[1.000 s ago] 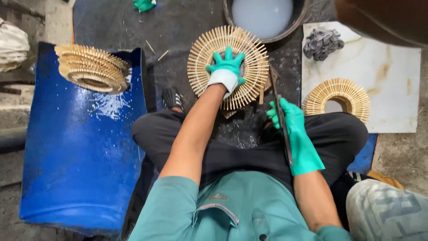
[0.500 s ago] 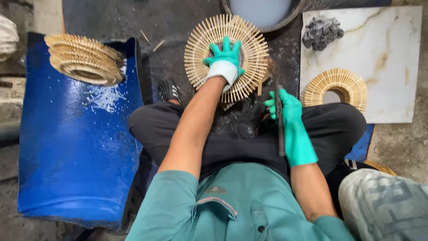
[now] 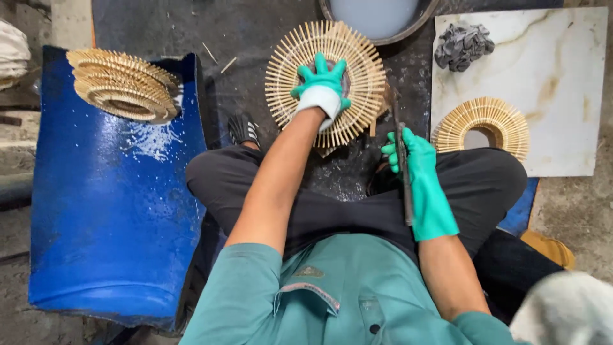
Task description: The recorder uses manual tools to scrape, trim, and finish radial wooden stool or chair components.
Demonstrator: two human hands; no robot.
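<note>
Round pale bamboo-stick disc (image 3: 327,82) lies flat on the dark floor ahead of the knees, pressed at its centre by the left hand (image 3: 321,89), fingers spread. A thin dark blade (image 3: 403,169), long axis pointing toward the disc, is clamped in the right hand (image 3: 424,182) just beside it.

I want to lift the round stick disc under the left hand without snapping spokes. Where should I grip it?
Probably grip the stick disc at its centre hub, from above, where the left hand presses; the thin spoke tips at the rim look fragile.

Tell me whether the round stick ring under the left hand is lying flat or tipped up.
Flat: the stick ring lies face-up on the dark floor, left hand pressing its centre.
</note>
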